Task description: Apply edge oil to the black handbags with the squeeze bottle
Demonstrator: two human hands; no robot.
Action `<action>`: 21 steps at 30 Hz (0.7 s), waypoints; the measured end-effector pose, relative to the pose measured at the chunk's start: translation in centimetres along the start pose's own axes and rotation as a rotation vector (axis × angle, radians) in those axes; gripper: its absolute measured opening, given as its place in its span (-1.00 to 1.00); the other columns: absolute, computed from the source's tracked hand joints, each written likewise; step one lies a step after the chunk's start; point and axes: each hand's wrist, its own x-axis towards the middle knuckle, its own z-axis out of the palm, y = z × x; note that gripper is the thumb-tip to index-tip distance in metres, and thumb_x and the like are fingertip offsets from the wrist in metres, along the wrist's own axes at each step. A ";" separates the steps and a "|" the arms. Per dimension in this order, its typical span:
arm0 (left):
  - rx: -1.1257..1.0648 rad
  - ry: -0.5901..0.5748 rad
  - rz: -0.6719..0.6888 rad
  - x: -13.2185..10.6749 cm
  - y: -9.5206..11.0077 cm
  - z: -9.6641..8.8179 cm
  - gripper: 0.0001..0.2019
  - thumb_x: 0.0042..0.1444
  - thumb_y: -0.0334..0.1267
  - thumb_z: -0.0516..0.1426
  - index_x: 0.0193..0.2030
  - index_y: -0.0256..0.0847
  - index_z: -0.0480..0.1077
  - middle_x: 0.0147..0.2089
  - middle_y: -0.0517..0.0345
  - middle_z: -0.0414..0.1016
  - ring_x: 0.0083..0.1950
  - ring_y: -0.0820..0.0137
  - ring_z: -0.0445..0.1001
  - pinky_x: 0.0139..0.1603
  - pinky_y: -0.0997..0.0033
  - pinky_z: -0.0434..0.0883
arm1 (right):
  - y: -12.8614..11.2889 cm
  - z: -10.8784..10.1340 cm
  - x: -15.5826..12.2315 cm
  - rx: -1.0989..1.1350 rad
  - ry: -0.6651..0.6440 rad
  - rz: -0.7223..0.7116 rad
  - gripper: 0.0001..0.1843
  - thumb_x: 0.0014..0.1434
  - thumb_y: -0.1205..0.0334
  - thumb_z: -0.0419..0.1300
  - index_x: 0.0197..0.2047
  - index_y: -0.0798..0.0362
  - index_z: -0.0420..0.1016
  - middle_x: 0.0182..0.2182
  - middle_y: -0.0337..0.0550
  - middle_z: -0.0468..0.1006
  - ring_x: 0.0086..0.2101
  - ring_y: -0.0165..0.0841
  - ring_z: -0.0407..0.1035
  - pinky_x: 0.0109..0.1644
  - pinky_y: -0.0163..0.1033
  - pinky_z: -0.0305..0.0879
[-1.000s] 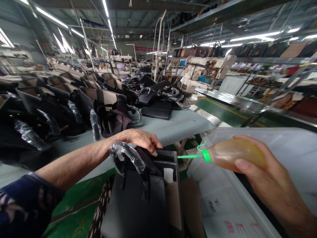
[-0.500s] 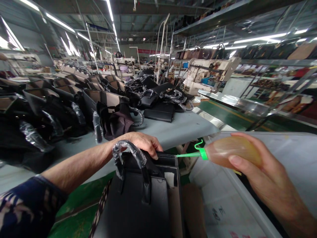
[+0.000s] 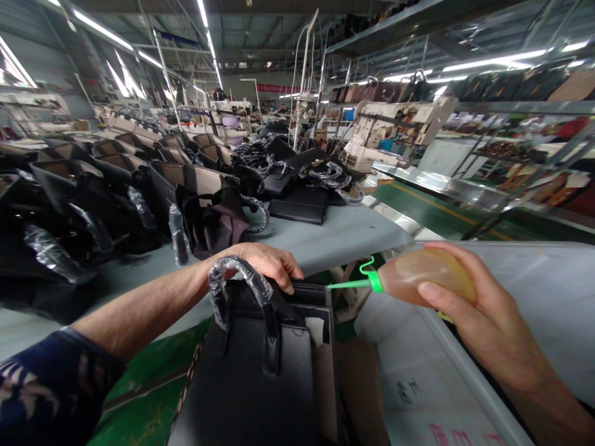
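Observation:
In front of me stands a black handbag point(image 3: 260, 384), its curved handle point(image 3: 242, 272) wrapped in clear plastic. My left hand point(image 3: 267, 263) reaches over behind that handle and grips the bag's upper edge, thumb on top; its other fingers are partly hidden. My right hand point(image 3: 483, 303) is wrapped round a squeeze bottle point(image 3: 425, 275) of amber liquid, held almost level. The bottle's thin green nozzle point(image 3: 348, 285) points left, its tip at the right end of the bag's upper edge. A pale patch point(image 3: 315, 330) shows on the bag's side.
Many black bags point(image 3: 186, 179) with plastic-wrapped handles crowd the grey table point(image 3: 297, 248). A black flat piece point(image 3: 300, 204) lies near its middle. To the right is a large pale bin point(image 3: 418, 365). Beyond stand a sewing machine point(image 3: 395, 124) and metal shelving point(image 3: 465, 217).
The bottle in my right hand has shifted slightly left with the nozzle tip staying at the bag's edge. My left hand keeps its grip. The whole view has moved a little.

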 end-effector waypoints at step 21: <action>0.026 0.006 -0.072 0.4 0.1 -0.4 -0.82 -0.13 -0.33 0.19 -0.32 -0.27 0.51 -0.50 0.22 0.50 -0.53 0.45 0.40 -0.54 0.56 0.33 | 0.6 -0.4 -0.7 -0.027 -0.055 -0.124 -0.39 -0.02 -0.20 0.28 0.07 -0.19 0.35 -0.03 -0.23 0.41 -0.08 -0.10 0.31 -0.06 -0.12 0.37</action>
